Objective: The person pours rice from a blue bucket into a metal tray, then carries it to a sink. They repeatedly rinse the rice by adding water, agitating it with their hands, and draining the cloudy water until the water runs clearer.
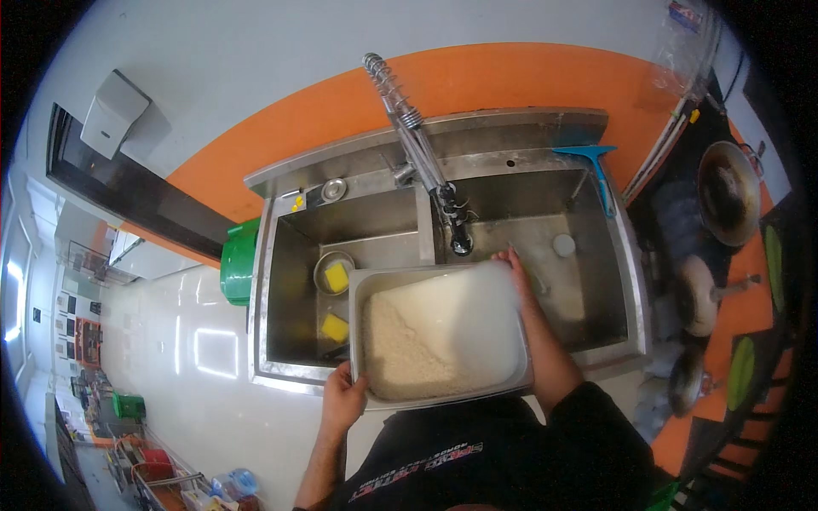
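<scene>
A rectangular metal pan [358, 319] is held over the front rim of a double stainless steel sink [257, 332]. Pale grains, apparently rice [402, 351], lie piled towards its left side, and cloudy whitish water [473, 319] covers the rest. My left hand [345, 395] grips the near left corner, thumb on the rim. At the far right corner, my right hand [516, 271] holds the edge, with its fingers partly hidden by the pan. Just beyond the pan, the black spray head [460, 243] of a spring faucet [409, 121] hangs over the right basin [543, 255].
Yellow sponges [335, 327] lie in the left basin, one in a round metal bowl [324, 289]. A blue squeegee [601, 172] rests on the right rim. Beside the sink's left stands a green bin [239, 265]. Woks [728, 191] hang at the right.
</scene>
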A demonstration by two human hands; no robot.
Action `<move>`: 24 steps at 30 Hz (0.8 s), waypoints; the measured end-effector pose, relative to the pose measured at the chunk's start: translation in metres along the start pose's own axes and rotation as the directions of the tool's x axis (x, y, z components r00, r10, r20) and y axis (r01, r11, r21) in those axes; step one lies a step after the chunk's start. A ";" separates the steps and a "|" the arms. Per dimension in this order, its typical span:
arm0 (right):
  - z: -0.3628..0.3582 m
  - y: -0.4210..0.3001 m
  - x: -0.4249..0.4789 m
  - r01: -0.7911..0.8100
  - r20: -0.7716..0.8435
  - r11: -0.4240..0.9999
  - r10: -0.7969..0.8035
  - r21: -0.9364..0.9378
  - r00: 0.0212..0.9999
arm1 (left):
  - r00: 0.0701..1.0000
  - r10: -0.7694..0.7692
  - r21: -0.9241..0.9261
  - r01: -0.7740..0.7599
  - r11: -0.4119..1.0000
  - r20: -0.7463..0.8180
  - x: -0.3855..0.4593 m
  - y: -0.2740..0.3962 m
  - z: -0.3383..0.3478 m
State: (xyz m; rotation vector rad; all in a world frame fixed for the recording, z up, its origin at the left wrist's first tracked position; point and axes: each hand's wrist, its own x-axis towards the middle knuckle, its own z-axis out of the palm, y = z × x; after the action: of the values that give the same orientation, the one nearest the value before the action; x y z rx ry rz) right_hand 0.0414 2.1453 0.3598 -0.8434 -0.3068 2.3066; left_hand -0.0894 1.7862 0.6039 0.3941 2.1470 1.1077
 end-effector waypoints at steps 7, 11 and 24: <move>0.003 0.005 0.000 0.024 -0.027 1.000 -0.024 0.007 0.999 | 1.000 -0.030 0.011 0.030 0.999 0.007 -0.005 -0.002 -0.003; -0.004 0.011 0.003 0.015 0.005 1.000 -0.015 -0.020 1.000 | 0.997 0.078 -0.013 -0.078 0.997 0.010 -0.006 -0.012 -0.005; -0.002 0.012 -0.011 0.010 0.025 0.995 -0.008 -0.104 1.000 | 0.999 0.003 0.001 -0.003 1.000 0.036 -0.017 0.008 -0.009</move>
State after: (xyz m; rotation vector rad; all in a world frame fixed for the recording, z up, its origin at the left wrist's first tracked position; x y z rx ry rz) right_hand 0.0427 2.1295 0.3588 -0.8635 -0.4442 2.3104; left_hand -0.0836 1.7767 0.6214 0.4149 2.1163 1.0935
